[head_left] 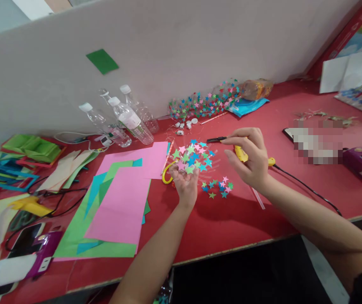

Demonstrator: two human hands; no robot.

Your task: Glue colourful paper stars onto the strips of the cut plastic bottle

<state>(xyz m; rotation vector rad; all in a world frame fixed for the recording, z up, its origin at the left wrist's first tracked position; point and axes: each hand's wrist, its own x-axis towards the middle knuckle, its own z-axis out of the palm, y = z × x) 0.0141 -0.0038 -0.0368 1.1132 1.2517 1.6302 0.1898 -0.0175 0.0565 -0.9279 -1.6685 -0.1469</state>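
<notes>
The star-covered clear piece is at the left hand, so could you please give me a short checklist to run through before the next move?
1. Star-covered clear piece at the left hand: ok, the fingers meet its near edge.
2. Dark slim tool firmly gripped by the right hand: cannot tell; it is at the fingertips.
3. Loose stars close by: ok, on the red table between the hands.
4. Yellow glue gun fully visible: not ok, the right hand partly hides it.
5. Yellow loop clear of the left hand: cannot tell; it lies close beside the fingers.
</notes>
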